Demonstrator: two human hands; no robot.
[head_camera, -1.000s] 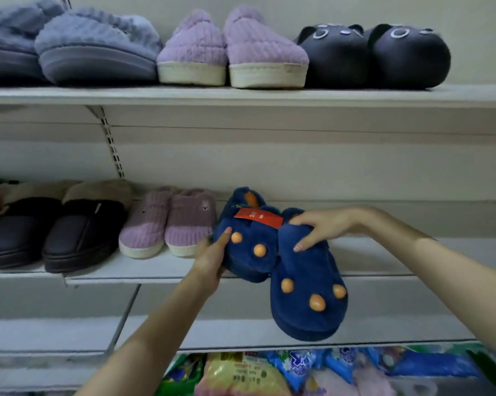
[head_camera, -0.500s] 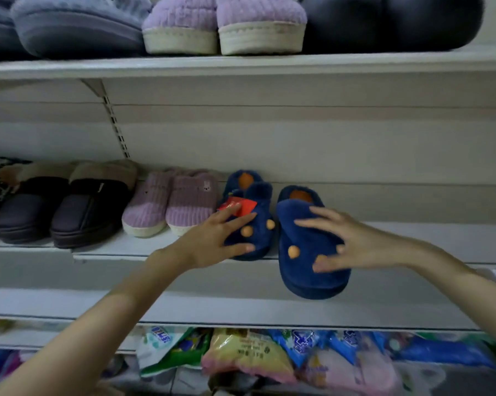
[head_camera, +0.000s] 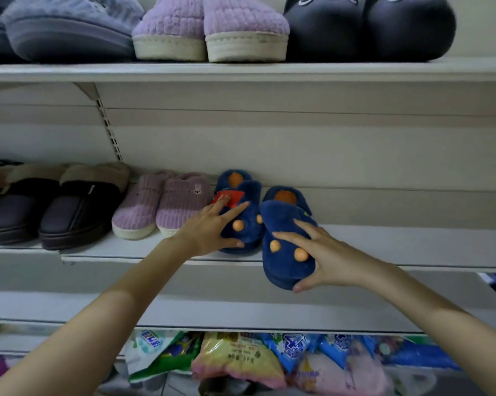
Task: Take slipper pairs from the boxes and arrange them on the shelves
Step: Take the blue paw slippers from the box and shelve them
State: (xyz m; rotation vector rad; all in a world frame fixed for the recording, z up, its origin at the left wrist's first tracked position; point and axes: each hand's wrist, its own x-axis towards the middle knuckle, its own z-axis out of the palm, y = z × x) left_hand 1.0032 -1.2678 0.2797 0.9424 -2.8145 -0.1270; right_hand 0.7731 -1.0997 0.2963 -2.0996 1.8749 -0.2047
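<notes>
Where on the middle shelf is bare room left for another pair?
Free: the middle shelf right of the right blue slipper, to the picture's edge. Crowded: leftward, the left blue slipper, purple pair and dark pair stand close together; the top shelf is nearly full.

On the middle shelf (head_camera: 398,244), left to right, stand a cuffed pair (head_camera: 69,207), a knitted pair (head_camera: 166,204), then the tagged slipper (head_camera: 249,224) under the left hand (head_camera: 209,232). Just right of it, the second slipper (head_camera: 284,224) overhangs the shelf's front edge, held by the right hand (head_camera: 329,258). Packets (head_camera: 235,358) lie below.
</notes>
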